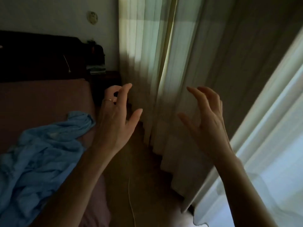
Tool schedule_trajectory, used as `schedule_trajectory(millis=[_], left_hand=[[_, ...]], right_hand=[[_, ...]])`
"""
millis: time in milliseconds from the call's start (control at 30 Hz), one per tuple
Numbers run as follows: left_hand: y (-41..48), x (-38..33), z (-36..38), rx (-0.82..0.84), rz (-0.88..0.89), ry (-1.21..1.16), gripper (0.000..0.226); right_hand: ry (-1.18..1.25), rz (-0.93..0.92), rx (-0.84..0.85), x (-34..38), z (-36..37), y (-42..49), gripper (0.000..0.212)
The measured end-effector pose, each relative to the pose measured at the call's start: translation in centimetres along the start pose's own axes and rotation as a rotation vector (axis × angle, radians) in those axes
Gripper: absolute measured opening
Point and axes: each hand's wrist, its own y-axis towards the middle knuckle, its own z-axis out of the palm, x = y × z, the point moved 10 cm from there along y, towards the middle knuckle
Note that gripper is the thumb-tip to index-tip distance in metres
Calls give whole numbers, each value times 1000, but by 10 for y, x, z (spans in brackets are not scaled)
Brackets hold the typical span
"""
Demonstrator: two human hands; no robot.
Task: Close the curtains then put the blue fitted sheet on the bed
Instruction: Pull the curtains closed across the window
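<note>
I hold my left hand [114, 122] and right hand [209, 123], each grip spread and empty, either side of the lit gap [164, 74] between the curtains [142, 46], likely to pull it shut, while the blue fitted sheet [41, 154] lies crumpled on the bed [41, 95].

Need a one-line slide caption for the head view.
Left hand and right hand hover empty before the curtains; blue fitted sheet lies crumpled on the bed.

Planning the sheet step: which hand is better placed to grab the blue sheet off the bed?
Left. The left hand is open and empty just beside the blue fitted sheet crumpled on the bed; the right hand, also empty, is farther off on the curtain side.
</note>
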Motion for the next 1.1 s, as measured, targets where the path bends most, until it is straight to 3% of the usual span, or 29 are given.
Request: schedule_trajectory(millis=[500,800,1100], left_hand=[[95,79,96,29,-81,-32,58],[219,117,144,24,100,4,61],[288,184,171,29,93,-31,61]], right_hand=[[27,94,-97,-96,30,68,54],[-42,-39,-160,-86,119,201,57],[0,6,-96,-109,197,267,57]])
